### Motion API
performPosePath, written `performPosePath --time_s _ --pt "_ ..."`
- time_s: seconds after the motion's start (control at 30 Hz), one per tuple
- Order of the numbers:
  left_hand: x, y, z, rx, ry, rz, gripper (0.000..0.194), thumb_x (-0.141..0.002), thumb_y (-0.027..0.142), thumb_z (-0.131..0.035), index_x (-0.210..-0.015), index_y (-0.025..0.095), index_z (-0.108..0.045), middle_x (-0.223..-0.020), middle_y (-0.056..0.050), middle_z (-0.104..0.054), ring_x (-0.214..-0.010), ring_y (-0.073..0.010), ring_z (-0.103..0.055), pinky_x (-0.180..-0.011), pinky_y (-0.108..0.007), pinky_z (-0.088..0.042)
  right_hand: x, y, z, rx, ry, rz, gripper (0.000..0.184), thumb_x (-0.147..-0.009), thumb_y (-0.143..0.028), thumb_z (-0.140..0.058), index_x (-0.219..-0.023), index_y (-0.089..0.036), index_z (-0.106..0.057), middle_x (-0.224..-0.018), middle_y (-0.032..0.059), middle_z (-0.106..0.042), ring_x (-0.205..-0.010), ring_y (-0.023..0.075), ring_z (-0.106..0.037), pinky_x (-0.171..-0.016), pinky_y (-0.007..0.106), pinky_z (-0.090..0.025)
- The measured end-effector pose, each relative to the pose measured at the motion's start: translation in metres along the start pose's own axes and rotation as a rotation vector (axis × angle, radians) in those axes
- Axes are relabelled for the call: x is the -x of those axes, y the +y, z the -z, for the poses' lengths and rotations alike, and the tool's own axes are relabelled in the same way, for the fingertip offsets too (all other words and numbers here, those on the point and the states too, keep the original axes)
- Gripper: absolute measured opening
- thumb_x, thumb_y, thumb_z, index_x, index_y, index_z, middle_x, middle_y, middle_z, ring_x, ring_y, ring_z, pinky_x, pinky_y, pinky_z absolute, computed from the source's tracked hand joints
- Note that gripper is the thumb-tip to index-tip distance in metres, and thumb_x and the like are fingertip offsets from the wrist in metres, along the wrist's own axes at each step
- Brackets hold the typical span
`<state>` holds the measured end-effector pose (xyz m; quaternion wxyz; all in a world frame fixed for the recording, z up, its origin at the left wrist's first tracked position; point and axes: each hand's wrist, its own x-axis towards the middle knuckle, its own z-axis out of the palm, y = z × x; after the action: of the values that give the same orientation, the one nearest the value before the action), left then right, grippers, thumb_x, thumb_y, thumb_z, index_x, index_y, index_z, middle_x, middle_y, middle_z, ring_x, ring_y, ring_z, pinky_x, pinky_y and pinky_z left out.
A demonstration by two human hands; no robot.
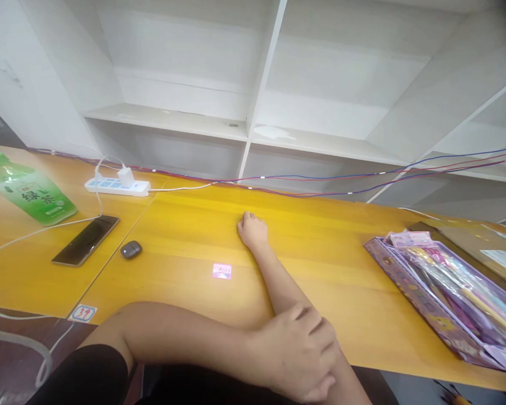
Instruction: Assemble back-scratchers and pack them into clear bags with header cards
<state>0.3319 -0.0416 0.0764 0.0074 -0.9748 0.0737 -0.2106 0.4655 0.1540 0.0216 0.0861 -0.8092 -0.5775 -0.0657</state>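
The right hand (253,229) rests on the desk (320,236), its fingers curled together with nothing showing in them, while the left hand (297,354) lies across the right forearm (280,273), fingers bent, though I cannot tell whether they grip. Flat on the desk, a small pink card (222,271) sits left of the right hand, the nearer one, and closer to the body, its long axis running side to side.
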Motion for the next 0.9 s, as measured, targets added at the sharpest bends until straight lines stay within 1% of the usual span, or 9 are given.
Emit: performPosePath --time_s 0.07,0.13,0.23,0.33,0.4,0.5,0.77,0.83,0.9 --pt "0.0 0.002 0.0 0.005 0.002 -0.018 0.043 -0.105 0.041 -0.041 -0.113 0.009 -0.07 -0.115 -0.016 -0.063 -0.101 -0.0289 -0.055 -0.085 -0.041 -0.04 0.0 0.0 0.001 0.006 0.0 0.004 0.022 -0.105 -0.027 -0.042 -0.116 -0.017 -0.059 -0.112 0.0155 -0.072 -0.1 0.0268 -0.071 -0.089 0.036 -0.048" --pt "-0.005 -0.007 -0.003 -0.001 -0.034 0.053 0.047 -0.105 0.046 -0.043 -0.11 0.008 -0.071 -0.109 -0.016 -0.063 -0.097 -0.0286 -0.054 -0.081 -0.041 -0.04 0.002 -0.001 0.002 0.01 -0.003 0.007 0.023 -0.105 -0.027 -0.042 -0.116 -0.017 -0.06 -0.112 0.0157 -0.072 -0.1 0.027 -0.071 -0.089 0.036 -0.048" --pt "-0.015 -0.038 -0.01 -0.027 -0.144 0.275 0.054 -0.103 0.056 -0.044 -0.107 0.009 -0.072 -0.101 -0.014 -0.063 -0.094 -0.0285 -0.054 -0.079 -0.042 -0.042 0.004 -0.001 0.004 0.015 -0.011 0.01 0.023 -0.105 -0.026 -0.043 -0.117 -0.016 -0.059 -0.113 0.0163 -0.072 -0.102 0.027 -0.071 -0.09 0.037 -0.048" --pt "-0.021 -0.076 -0.013 -0.09 -0.188 0.493 0.043 -0.103 0.047 -0.048 -0.104 0.01 -0.071 -0.104 -0.015 -0.062 -0.097 -0.0296 -0.054 -0.079 -0.042 -0.043 0.005 -0.005 0.005 0.024 -0.008 0.007 0.023 -0.105 -0.026 -0.043 -0.117 -0.017 -0.059 -0.114 0.016 -0.072 -0.103 0.026 -0.071 -0.091 0.036 -0.048" --pt "-0.02 -0.096 -0.014 -0.129 -0.169 0.563 0.035 -0.102 0.04 -0.05 -0.106 0.01 -0.069 -0.107 -0.017 -0.062 -0.102 -0.0309 -0.053 -0.079 -0.042 -0.044 0.004 -0.007 0.005 0.037 -0.016 -0.022 0.022 -0.105 -0.026 -0.043 -0.118 -0.017 -0.059 -0.113 0.0152 -0.073 -0.101 0.0252 -0.072 -0.09 0.035 -0.049" --pt "-0.016 -0.106 -0.016 -0.13 -0.143 0.527 0.03 -0.102 0.036 -0.051 -0.105 0.011 -0.067 -0.107 -0.017 -0.062 -0.104 -0.0306 -0.053 -0.081 -0.042 -0.045 0.004 -0.007 0.004 0.042 -0.018 -0.041 0.022 -0.105 -0.026 -0.043 -0.118 -0.018 -0.059 -0.112 0.0149 -0.073 -0.099 0.0245 -0.072 -0.088 0.035 -0.049" --pt "-0.016 -0.086 -0.023 -0.049 -0.112 0.18 0.036 -0.104 0.039 -0.045 -0.1 0.012 -0.068 -0.095 -0.012 -0.062 -0.09 -0.0263 -0.053 -0.084 -0.041 -0.044 0.007 0.002 0.0 -0.009 0.016 0.025 0.021 -0.105 -0.027 -0.043 -0.115 -0.018 -0.058 -0.112 0.0147 -0.073 -0.101 0.026 -0.071 -0.089 0.036 -0.048" --pt "-0.016 -0.093 -0.023 -0.053 -0.11 0.217 0.035 -0.104 0.039 -0.046 -0.102 0.012 -0.067 -0.098 -0.013 -0.063 -0.092 -0.0267 -0.054 -0.084 -0.041 -0.044 0.006 0.001 0.001 -0.008 0.007 0.024 0.022 -0.105 -0.027 -0.042 -0.116 -0.018 -0.058 -0.113 0.0149 -0.073 -0.101 0.0256 -0.071 -0.089 0.035 -0.048" --pt "-0.015 -0.104 -0.021 -0.089 -0.109 0.348 0.033 -0.103 0.039 -0.049 -0.104 0.012 -0.066 -0.104 -0.014 -0.063 -0.099 -0.0286 -0.055 -0.085 -0.042 -0.045 0.004 -0.003 0.001 0.004 -0.005 -0.007 0.023 -0.105 -0.028 -0.042 -0.119 -0.018 -0.058 -0.114 0.0145 -0.073 -0.101 0.0249 -0.072 -0.088 0.035 -0.049"
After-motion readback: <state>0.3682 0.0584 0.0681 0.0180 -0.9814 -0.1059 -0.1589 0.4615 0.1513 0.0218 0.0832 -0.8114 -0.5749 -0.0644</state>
